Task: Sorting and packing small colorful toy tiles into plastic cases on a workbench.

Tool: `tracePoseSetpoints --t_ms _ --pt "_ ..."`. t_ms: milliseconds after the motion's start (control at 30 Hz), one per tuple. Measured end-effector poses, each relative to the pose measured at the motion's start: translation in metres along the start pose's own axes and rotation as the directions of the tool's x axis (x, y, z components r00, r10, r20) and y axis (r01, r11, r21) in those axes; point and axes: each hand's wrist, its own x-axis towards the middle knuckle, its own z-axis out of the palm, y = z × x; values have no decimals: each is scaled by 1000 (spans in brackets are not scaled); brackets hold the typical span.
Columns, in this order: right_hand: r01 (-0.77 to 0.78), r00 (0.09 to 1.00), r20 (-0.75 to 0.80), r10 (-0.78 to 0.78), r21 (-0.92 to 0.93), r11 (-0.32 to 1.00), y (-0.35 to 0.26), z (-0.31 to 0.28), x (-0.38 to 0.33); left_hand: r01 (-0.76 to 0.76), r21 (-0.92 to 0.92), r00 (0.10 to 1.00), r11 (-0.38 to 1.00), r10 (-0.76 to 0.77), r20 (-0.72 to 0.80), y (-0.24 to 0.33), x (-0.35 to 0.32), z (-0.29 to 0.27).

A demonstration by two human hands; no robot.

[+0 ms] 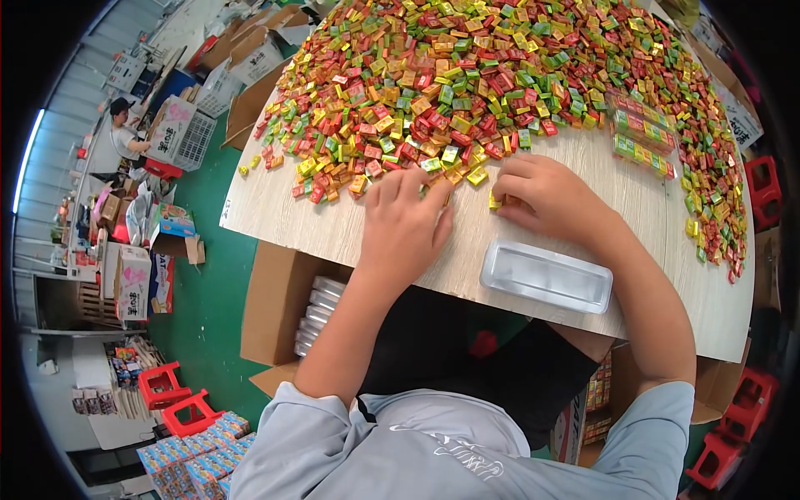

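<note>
The left hand (404,221) bends over the near edge of a big heap of wrapped sweets (433,92) on the tabletop (300,225); I can't tell if it grips any. Apart from it, the right hand (512,198) is closed on a yellow sweet (494,201) (mostly hidden by fingers). A clear plastic tray (546,279) sits near the right wrist. The sweets' print is too small to read. The heap's far edge is cut off.

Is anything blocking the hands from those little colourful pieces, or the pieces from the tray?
Nothing visible. The left hand is at the near edge of the pile; the right hand is at a yellow piece. No object shows between that piece and the tray.
</note>
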Motion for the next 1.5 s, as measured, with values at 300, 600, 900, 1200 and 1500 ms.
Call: tracePoseSetpoints --t_ms 300,600,900,1200,1500 --pt "-13 1000 -6 14 26 1000 4 -4 -5 -95 -57 992 994 99 74 21 -5 -3" --pt "-23 999 42 20 72 997 -5 -2 -1 -143 -201 982 969 165 94 29 -5 2" --pt "-168 976 -158 147 -132 977 10 -2 -3 32 -164 999 986 -34 -13 1 -22 -11" --pt "-189 973 -183 139 -296 936 10 2 3 114 -140 993 984 -118 -24 -17 -35 -4" --pt "-210 978 -52 204 -176 962 7 -27 -12 97 -296 994 950 -80 69 6 -45 -13"
